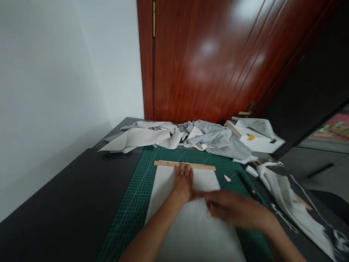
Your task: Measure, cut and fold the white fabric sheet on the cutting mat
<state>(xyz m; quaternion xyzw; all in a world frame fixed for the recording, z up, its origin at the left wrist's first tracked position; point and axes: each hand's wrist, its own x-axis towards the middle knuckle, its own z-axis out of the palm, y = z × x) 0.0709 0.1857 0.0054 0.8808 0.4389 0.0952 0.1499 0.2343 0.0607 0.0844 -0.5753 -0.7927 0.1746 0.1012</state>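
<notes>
Ruler [184, 165] of pale wood lies straight along a smooth white sheet [191, 222]; left hand [183, 182] presses flat, fingers released, right hand [231, 209] blurred, grip unclear.

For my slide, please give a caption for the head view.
Left hand presses wooden ruler on white fabric.

Dim, soft light; glare on door [218, 54]; right hand [234, 209] motion-blurred; edges warped.
</notes>
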